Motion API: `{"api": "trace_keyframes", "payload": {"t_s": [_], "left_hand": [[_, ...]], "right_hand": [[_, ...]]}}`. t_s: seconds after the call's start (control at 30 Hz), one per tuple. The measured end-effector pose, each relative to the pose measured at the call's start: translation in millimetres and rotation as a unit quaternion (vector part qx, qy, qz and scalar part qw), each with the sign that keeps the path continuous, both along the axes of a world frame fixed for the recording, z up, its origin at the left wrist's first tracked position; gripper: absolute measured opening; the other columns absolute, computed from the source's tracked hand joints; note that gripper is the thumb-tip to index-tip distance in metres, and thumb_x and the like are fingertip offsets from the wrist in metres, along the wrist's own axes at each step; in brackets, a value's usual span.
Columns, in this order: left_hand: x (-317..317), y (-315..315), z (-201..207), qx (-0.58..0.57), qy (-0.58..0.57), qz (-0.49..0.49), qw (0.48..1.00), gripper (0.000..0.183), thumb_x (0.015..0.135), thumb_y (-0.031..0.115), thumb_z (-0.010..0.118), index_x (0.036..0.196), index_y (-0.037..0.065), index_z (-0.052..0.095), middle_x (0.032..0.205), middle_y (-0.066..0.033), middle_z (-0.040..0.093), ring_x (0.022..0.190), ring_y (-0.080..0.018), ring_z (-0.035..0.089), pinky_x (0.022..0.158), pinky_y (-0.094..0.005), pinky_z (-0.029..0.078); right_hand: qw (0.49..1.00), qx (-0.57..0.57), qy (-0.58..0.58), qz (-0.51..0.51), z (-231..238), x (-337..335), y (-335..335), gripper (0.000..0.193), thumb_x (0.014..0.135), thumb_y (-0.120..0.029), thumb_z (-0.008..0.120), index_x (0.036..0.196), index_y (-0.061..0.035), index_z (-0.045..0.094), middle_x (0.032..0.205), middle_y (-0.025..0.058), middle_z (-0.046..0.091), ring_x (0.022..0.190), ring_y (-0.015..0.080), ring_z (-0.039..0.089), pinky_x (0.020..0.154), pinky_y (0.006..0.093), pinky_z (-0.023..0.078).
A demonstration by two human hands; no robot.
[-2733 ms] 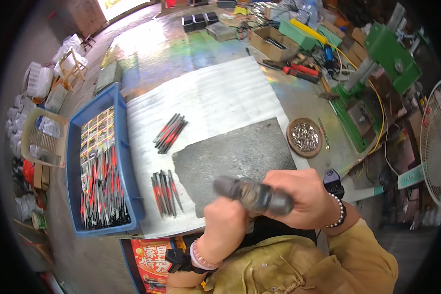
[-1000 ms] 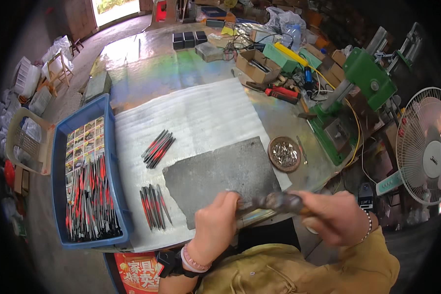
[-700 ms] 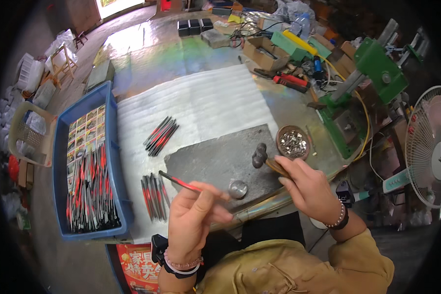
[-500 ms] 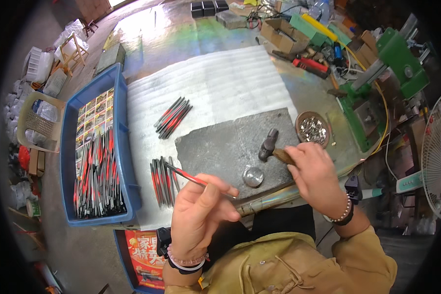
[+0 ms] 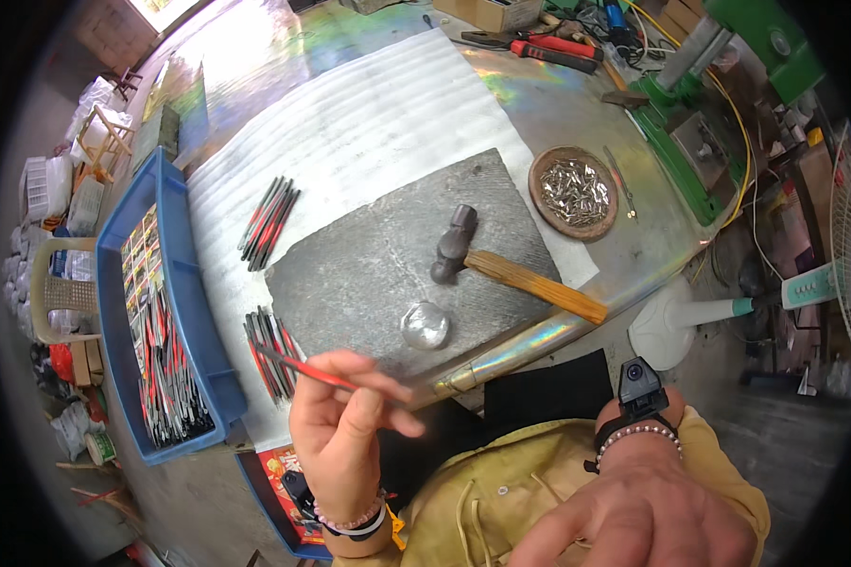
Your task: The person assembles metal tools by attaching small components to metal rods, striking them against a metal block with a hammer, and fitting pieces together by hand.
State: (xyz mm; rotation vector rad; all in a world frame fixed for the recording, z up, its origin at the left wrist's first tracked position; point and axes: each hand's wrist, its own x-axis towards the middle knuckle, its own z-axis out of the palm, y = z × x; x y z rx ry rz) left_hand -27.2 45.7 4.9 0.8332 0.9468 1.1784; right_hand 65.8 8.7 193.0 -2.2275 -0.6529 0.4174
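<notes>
The left hand (image 5: 345, 430) pinches one thin red rod (image 5: 304, 370) between thumb and fingertips, near the table's near edge. The right hand (image 5: 648, 515) hangs low and near, fingers spread, holding nothing. On the grey slab (image 5: 369, 274) lie one hammer (image 5: 501, 265) and one shiny disc (image 5: 425, 325). Two rod bundles (image 5: 269, 222) lie left; a blue crate (image 5: 175, 312) stands farther left, a dish (image 5: 573, 192) of metal bits right.

Shiny metal table (image 5: 577, 104) | bare concrete floor (image 5: 28, 189) | daylight far left | cluttered workshop
</notes>
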Motion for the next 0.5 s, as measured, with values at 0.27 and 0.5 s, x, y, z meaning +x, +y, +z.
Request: {"api": "trace_keyframes", "payload": {"t_s": [0.27, 0.5], "left_hand": [[-10.0, -16.1, -15.7, 0.041, 0.050, 0.034, 0.997, 0.025, 0.094, 0.017, 0.048, 0.092, -0.007, 0.053, 0.083, -0.0183, 0.062, 0.056, -0.0195, 0.060, 0.051, -0.0246, 0.050], [1.2, -18.2, -3.6, 0.048, 0.135, -0.005, 0.990, 0.024, 0.090, 0.018, 0.056, 0.097, -0.004, 0.053, 0.069, -0.0133, 0.060, 0.042, -0.0111, 0.048, 0.038, -0.0192, 0.038]], "right_hand": [[0.812, 0.389, -0.042, 0.433, -109.0, 115.0, 9.6, 0.018, 0.089, -0.005, 0.048, 0.103, 0.0060, 0.050, 0.097, 0.0124, 0.058, 0.079, 0.0135, 0.057, 0.067, 0.0198, 0.046], [0.924, 0.071, -0.204, 0.316, -196.6, 272.6, 106.1, 0.024, 0.082, -0.017, 0.059, 0.094, 0.0035, 0.059, 0.083, 0.0120, 0.061, 0.070, 0.0204, 0.059, 0.069, 0.0325, 0.047]]}}
